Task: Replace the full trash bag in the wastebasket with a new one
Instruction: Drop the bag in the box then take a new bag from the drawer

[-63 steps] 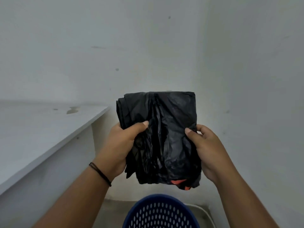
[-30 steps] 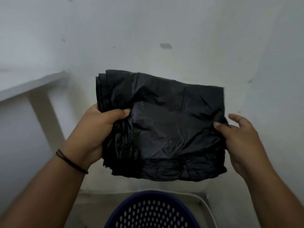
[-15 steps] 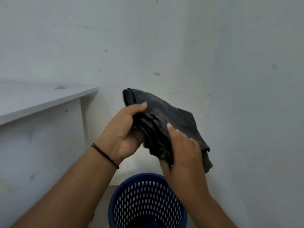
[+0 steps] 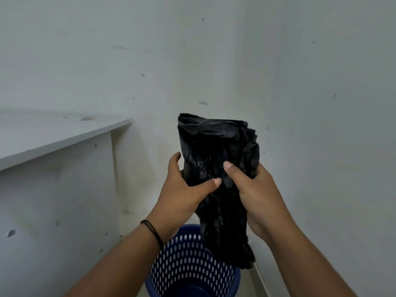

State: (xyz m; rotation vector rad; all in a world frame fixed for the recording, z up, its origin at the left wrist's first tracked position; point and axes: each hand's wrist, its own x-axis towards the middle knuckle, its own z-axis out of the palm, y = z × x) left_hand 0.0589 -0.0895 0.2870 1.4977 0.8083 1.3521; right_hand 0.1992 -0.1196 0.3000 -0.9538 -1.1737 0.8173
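Where the two hands overlap the black trash bag (image 4: 216,146), its middle is hidden, and its lower end hangs as a dark mass whose folds are hard to tell apart. The bag is thin, crinkled plastic, bunched into a tall upright bundle held in the air above the wastebasket (image 4: 192,269), well clear of its rim. The left hand (image 4: 182,194) holds the bundle's left side, thumb pressed across the front and fingers curled out of sight behind; its grip is closed on the bag. The right hand (image 4: 255,194) clasps the right side, thumb on the front, the other fingers hidden behind the plastic, so that grip too is closed on the bag. A thin black band (image 4: 153,232) circles the left wrist. The wastebasket is blue plastic, round, its wall pierced with rows of oval holes; the bag covers part of its rim, and the picture edge cuts off its base. A pale table (image 4: 53,133) with a flat, marked top juts in from the left, against scuffed white walls (image 4: 321,103).
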